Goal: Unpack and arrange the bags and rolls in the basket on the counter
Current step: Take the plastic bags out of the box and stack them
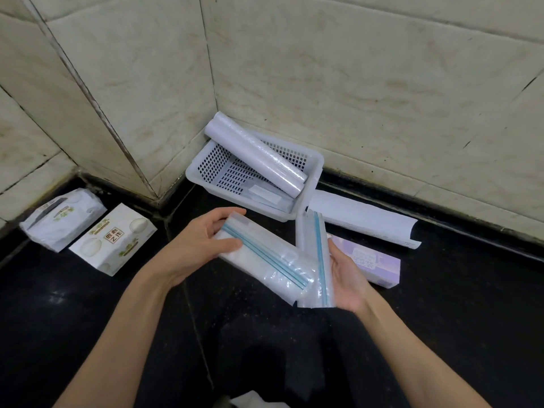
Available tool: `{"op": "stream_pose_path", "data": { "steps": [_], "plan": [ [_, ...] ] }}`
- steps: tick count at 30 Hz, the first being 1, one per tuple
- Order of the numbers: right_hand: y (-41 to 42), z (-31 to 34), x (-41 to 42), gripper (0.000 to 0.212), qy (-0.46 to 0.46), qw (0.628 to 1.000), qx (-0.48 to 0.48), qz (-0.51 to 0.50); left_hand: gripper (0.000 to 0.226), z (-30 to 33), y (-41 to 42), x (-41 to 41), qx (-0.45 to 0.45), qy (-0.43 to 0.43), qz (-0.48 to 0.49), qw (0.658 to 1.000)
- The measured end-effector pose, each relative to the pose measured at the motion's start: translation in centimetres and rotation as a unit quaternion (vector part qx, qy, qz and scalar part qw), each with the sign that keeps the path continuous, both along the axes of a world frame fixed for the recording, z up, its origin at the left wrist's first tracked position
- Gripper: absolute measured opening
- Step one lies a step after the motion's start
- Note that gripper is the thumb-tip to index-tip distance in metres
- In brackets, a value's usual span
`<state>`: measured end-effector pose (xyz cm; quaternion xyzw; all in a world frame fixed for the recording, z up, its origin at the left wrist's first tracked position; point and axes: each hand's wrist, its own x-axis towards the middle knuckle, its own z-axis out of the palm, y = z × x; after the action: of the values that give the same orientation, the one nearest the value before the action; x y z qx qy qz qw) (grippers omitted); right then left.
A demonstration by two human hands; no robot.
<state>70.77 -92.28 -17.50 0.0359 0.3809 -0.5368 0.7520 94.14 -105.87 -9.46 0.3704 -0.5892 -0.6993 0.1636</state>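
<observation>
My left hand [203, 242] grips a folded stack of clear zip bags with blue seal strips [265, 257], held above the black counter. My right hand [348, 278] holds a second zip-bag stack [313, 254], standing nearly upright and touching the first. Behind them a white perforated basket [206, 166] sits in the wall corner. A long white roll [256, 153] leans diagonally across the basket, its top end over the rim. A flat clear packet with a white label [265, 195] lies on the basket floor.
A white tube-like wrapper [365, 219] and a lilac box [379, 262] lie right of the basket. Two white packs with green print [63, 219] [113, 238] rest at the left on the black counter [88, 304]. Tiled walls close the back.
</observation>
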Motion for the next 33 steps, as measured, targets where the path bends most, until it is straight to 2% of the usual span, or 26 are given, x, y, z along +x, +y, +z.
{"op": "stream_pose_path", "data": {
  "steps": [3, 6, 8, 12, 16, 19, 23, 29, 33],
  "plan": [
    [0.3, -0.5, 1.0, 0.055, -0.034, 0.999, 0.009, 0.007, 0.044, 0.0, 0.4, -0.6, -0.005, 0.001, -0.03, 1.0],
    [0.4, -0.7, 1.9, 0.068, -0.042, 0.999, -0.005, 0.021, 0.039, -0.1, 1.0, -1.5, -0.081, -0.066, -0.095, 0.99],
    [0.3, -0.6, 2.2, 0.07, -0.037, 0.999, -0.017, 0.026, 0.036, -0.2, 1.1, -1.8, -0.109, -0.104, -0.115, 0.982],
    [0.4, -0.8, 1.9, 0.044, -0.014, 0.999, -0.022, 0.02, 0.034, -0.1, 1.1, -1.5, -0.092, -0.118, -0.145, 0.978],
    [0.4, -1.1, 1.7, 0.042, 0.003, 1.0, -0.001, 0.011, 0.036, 0.0, 1.6, -1.4, -0.061, -0.106, -0.188, 0.975],
    [0.2, -0.9, 2.0, 0.05, 0.035, 0.998, -0.011, 0.048, 0.041, -0.2, 2.1, -2.0, -0.029, -0.095, -0.203, 0.974],
    [-0.1, 0.1, 2.8, 0.052, 0.09, 0.992, -0.02, 0.09, 0.045, -0.5, 2.3, -2.3, 0.017, -0.089, -0.202, 0.975],
    [-0.3, 0.5, 3.1, 0.048, 0.198, 0.975, -0.042, 0.089, 0.044, -1.4, 2.3, -1.8, 0.035, -0.095, -0.171, 0.98],
    [0.1, 0.7, 3.2, 0.04, 0.29, 0.948, -0.091, 0.094, 0.04, -1.9, 2.3, -1.5, 0.071, -0.066, -0.089, 0.991]
  ]
}}
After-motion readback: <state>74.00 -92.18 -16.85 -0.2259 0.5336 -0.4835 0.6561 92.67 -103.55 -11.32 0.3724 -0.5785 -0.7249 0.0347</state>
